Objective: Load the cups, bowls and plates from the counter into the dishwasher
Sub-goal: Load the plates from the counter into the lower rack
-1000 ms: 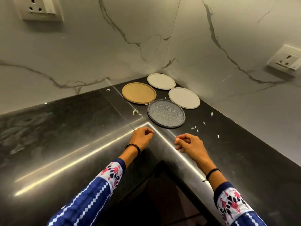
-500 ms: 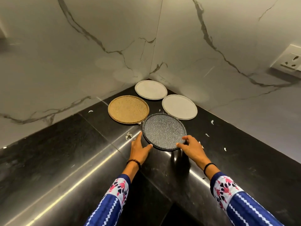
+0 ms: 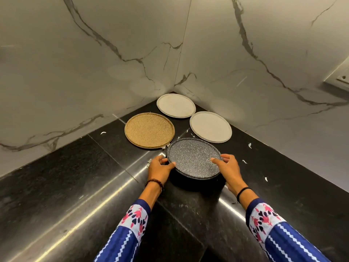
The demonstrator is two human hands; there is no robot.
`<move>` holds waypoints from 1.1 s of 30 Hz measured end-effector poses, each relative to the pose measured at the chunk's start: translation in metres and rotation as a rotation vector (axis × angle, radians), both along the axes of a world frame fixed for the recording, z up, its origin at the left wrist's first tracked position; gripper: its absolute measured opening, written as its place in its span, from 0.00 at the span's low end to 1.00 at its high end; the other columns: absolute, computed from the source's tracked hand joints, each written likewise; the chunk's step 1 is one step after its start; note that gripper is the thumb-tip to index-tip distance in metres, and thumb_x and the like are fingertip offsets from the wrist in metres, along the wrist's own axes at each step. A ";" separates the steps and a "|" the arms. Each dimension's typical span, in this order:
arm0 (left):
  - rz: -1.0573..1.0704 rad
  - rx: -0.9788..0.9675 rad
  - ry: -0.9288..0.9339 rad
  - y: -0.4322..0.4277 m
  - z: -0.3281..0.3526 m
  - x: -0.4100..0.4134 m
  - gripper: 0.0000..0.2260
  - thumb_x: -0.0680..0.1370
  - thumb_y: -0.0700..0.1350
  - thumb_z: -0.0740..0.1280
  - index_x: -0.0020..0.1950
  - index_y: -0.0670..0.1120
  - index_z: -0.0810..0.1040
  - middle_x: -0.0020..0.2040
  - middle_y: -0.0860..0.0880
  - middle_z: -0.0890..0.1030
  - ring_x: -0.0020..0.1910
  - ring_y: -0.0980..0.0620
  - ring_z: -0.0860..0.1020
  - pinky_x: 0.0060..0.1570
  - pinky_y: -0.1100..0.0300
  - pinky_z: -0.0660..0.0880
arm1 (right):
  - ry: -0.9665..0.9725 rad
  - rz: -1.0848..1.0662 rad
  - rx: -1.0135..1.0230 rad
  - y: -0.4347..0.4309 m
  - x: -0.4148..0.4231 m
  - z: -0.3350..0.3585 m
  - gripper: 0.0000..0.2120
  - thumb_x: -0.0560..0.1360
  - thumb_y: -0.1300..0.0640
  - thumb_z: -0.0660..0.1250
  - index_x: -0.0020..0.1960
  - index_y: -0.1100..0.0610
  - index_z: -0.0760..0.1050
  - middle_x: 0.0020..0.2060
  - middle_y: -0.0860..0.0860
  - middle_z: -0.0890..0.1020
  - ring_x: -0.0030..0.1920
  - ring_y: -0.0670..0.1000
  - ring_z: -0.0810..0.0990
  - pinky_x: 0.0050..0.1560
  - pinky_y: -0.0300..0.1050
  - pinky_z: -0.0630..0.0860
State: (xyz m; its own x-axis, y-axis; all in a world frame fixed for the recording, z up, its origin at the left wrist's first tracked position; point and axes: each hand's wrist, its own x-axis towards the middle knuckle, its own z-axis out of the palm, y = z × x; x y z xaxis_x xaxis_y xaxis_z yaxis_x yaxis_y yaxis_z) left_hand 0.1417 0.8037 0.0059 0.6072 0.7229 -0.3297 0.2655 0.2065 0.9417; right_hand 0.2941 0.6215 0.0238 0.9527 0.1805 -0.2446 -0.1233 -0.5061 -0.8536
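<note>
A dark speckled plate (image 3: pixel 192 157) is held just above the black counter (image 3: pixel 79 176), near edge raised, with a shadow under it. My left hand (image 3: pixel 160 168) grips its left rim, thumb on top. My right hand (image 3: pixel 225 166) grips its right rim, thumb over the edge. Behind it lie a tan speckled plate (image 3: pixel 149 130) on the left and two white plates, one in the corner (image 3: pixel 176 105) and one to the right (image 3: pixel 210 126). No cups, bowls or dishwasher are in view.
Marble walls (image 3: pixel 94 63) meet in a corner behind the plates. A wall socket (image 3: pixel 340 80) sits at the right edge. Small white scraps (image 3: pixel 249 145) are scattered on the counter around the plates.
Both hands reached forward from the counter's inner corner to the dark plate, closed on its left and right rims and lifted it slightly off the counter.
</note>
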 end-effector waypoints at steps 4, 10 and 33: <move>-0.048 -0.218 -0.121 0.001 0.014 -0.015 0.13 0.70 0.36 0.75 0.49 0.46 0.77 0.45 0.49 0.76 0.43 0.54 0.77 0.41 0.61 0.75 | -0.055 -0.074 0.104 -0.012 -0.013 0.015 0.26 0.72 0.52 0.77 0.66 0.57 0.71 0.62 0.54 0.77 0.60 0.54 0.77 0.63 0.53 0.75; -0.062 -0.286 -0.225 -0.005 0.021 -0.039 0.19 0.71 0.35 0.74 0.61 0.42 0.78 0.42 0.52 0.77 0.42 0.54 0.79 0.40 0.61 0.77 | -0.075 -0.175 0.234 -0.041 -0.044 0.025 0.18 0.72 0.48 0.74 0.58 0.56 0.80 0.51 0.51 0.84 0.53 0.52 0.82 0.53 0.49 0.78; -0.535 -0.070 -0.020 -0.219 0.036 -0.165 0.16 0.69 0.46 0.76 0.55 0.46 0.81 0.48 0.47 0.83 0.39 0.54 0.77 0.31 0.68 0.74 | 0.027 -0.486 0.399 -0.337 -0.289 0.013 0.09 0.73 0.58 0.75 0.52 0.60 0.83 0.41 0.54 0.85 0.38 0.47 0.80 0.33 0.36 0.76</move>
State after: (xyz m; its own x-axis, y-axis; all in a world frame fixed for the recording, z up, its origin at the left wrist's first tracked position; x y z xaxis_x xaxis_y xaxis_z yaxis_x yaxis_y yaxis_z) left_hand -0.0231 0.5849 0.0422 0.8910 0.2881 -0.3508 0.3332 0.1098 0.9365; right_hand 0.0053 0.2849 0.0371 0.9433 -0.1895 -0.2727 -0.2832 -0.0303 -0.9586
